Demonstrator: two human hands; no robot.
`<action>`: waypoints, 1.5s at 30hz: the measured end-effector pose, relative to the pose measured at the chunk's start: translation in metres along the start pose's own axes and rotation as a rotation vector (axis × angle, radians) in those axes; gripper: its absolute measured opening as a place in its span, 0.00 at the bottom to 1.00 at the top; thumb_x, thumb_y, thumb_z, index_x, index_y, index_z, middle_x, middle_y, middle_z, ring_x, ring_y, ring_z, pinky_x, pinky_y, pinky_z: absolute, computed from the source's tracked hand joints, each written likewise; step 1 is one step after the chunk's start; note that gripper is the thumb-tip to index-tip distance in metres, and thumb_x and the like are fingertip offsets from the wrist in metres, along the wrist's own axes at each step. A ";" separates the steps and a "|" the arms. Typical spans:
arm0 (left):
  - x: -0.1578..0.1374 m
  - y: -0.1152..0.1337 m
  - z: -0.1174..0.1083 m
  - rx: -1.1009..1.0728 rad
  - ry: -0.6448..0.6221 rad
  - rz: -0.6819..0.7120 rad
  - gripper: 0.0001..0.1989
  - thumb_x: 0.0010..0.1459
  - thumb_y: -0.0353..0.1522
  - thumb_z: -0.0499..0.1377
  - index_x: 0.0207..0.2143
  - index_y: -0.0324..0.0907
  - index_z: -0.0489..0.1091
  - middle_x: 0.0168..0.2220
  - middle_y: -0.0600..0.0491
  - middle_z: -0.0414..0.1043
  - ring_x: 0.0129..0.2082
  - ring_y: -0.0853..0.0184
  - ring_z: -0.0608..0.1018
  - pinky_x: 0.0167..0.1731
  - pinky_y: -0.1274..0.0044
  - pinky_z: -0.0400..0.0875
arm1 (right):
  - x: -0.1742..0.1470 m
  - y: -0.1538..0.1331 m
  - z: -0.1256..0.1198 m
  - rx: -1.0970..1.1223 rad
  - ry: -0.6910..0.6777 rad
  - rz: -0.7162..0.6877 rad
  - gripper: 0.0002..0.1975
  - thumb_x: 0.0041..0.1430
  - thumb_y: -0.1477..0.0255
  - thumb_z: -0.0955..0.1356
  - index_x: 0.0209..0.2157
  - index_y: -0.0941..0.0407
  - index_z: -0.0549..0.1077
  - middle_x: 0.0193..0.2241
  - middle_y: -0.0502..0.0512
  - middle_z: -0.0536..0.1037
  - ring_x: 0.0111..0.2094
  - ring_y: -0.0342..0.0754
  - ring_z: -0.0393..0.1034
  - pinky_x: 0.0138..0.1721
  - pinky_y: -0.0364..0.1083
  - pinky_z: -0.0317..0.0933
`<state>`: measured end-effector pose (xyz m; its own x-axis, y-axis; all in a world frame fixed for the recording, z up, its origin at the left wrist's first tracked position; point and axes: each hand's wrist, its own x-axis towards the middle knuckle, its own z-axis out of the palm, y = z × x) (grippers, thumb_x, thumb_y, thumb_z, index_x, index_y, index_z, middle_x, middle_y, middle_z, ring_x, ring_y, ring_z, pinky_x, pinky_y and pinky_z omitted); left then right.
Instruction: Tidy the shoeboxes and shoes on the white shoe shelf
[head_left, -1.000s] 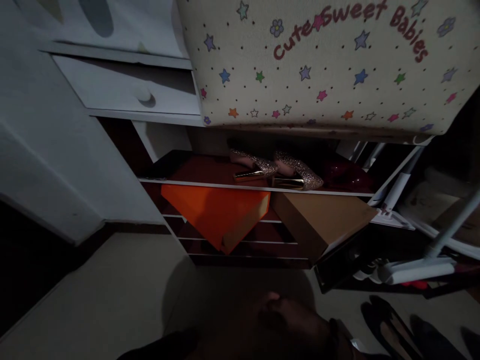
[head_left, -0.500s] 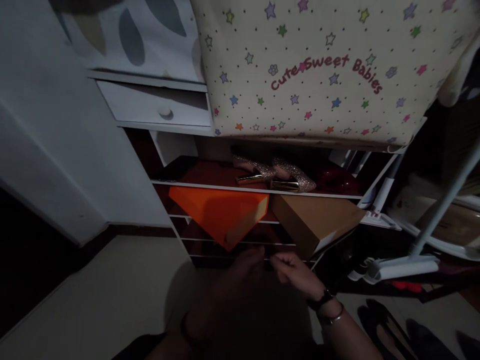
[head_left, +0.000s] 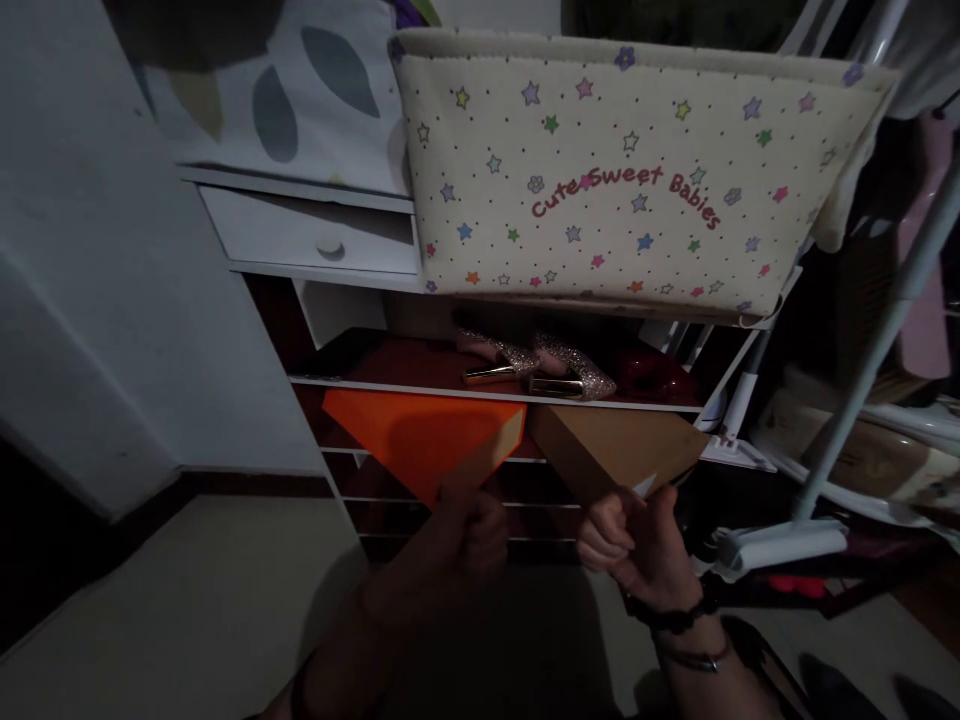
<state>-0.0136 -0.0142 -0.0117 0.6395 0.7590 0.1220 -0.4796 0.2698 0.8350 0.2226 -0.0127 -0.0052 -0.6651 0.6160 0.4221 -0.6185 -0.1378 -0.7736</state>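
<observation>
My left hand (head_left: 474, 532) is closed in a loose fist just below the front corner of an orange box (head_left: 420, 430). I see nothing in it, though it lies in deep shadow. To the right, my right hand (head_left: 634, 545) has its fingers curled in and its thumb raised, with nothing visible inside. It is in front of the lower end of a brown cardboard box (head_left: 626, 440). Both boxes jut out at an angle from the shoe rack (head_left: 480, 395). A dark band and a bracelet circle my right wrist.
Glittery high-heeled shoes (head_left: 570, 365) and dark red shoes (head_left: 656, 375) sit on the upper shelf. Above hangs a cream star-print fabric bin (head_left: 585, 230), beside a white drawer (head_left: 315, 235). A grey-handled mop (head_left: 784, 545) leans at the right, and a wall (head_left: 90, 250) is at the left.
My hands have moved apart, the left one leftward and the right one rightward. The right hand has turned, so its thumb now points up. The view has shifted, showing the bin's top edge.
</observation>
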 end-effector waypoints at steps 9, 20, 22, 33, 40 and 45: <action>0.007 -0.004 -0.004 -0.028 0.032 -0.017 0.42 0.51 0.71 0.54 0.17 0.45 0.46 0.14 0.65 0.40 0.13 0.80 0.44 0.13 0.83 0.39 | 0.005 0.012 -0.015 0.031 -0.008 0.113 0.41 0.56 0.30 0.61 0.19 0.54 0.53 0.15 0.40 0.49 0.17 0.35 0.41 0.20 0.40 0.39; 0.001 0.003 0.001 -0.006 0.032 -0.032 0.42 0.49 0.73 0.50 0.17 0.45 0.45 0.13 0.64 0.38 0.13 0.80 0.43 0.13 0.82 0.39 | 0.003 0.008 -0.011 -0.011 0.021 0.114 0.41 0.54 0.29 0.61 0.18 0.54 0.52 0.14 0.40 0.48 0.16 0.35 0.40 0.19 0.40 0.38; 0.001 0.003 0.001 -0.011 0.044 -0.036 0.42 0.49 0.73 0.51 0.17 0.45 0.45 0.13 0.64 0.38 0.12 0.80 0.43 0.13 0.82 0.39 | 0.003 0.008 -0.011 -0.005 0.014 0.106 0.41 0.56 0.29 0.61 0.18 0.54 0.52 0.15 0.40 0.48 0.16 0.35 0.40 0.19 0.40 0.39; 0.002 0.000 0.002 -0.044 0.034 -0.030 0.43 0.49 0.71 0.57 0.17 0.44 0.45 0.13 0.64 0.39 0.12 0.80 0.44 0.13 0.83 0.39 | 0.000 0.007 -0.010 0.011 0.010 0.099 0.40 0.58 0.31 0.61 0.18 0.54 0.52 0.15 0.40 0.48 0.17 0.35 0.39 0.20 0.39 0.38; 0.001 0.002 0.002 -0.068 0.054 -0.059 0.42 0.51 0.66 0.62 0.17 0.44 0.46 0.13 0.64 0.40 0.13 0.80 0.44 0.13 0.83 0.39 | -0.001 0.007 -0.007 -0.040 0.027 0.088 0.40 0.59 0.31 0.60 0.19 0.54 0.55 0.15 0.40 0.47 0.16 0.36 0.39 0.20 0.41 0.38; 0.006 -0.007 0.001 -0.054 0.255 0.050 0.28 0.57 0.45 0.72 0.24 0.42 0.56 0.18 0.64 0.47 0.16 0.78 0.52 0.17 0.84 0.48 | -0.011 -0.004 -0.007 -0.532 0.568 -0.165 0.31 0.64 0.39 0.66 0.30 0.56 0.71 0.19 0.43 0.55 0.21 0.40 0.47 0.23 0.42 0.43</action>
<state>-0.0058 -0.0126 -0.0165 0.4453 0.8952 0.0178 -0.5430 0.2542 0.8003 0.2356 -0.0138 -0.0101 -0.1790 0.9171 0.3563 -0.3125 0.2904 -0.9044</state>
